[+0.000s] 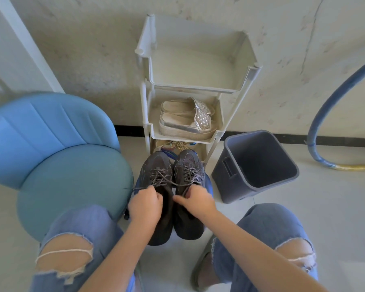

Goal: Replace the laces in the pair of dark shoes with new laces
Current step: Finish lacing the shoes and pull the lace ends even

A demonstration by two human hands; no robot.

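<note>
The left hand (144, 204) is pinching one end of the old laces (162, 175) and the right hand (195, 200) is gripping another strand, probably to pull the knots loose, while the dark shoes (156, 163) are standing together just beyond both hands.

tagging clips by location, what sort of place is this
Likely a home entryway or utility corner: a plastic shoe rack stands against the wall holding pale slip-ons, with a grey bin and a blue padded chair either side of it on a tiled floor.
</note>
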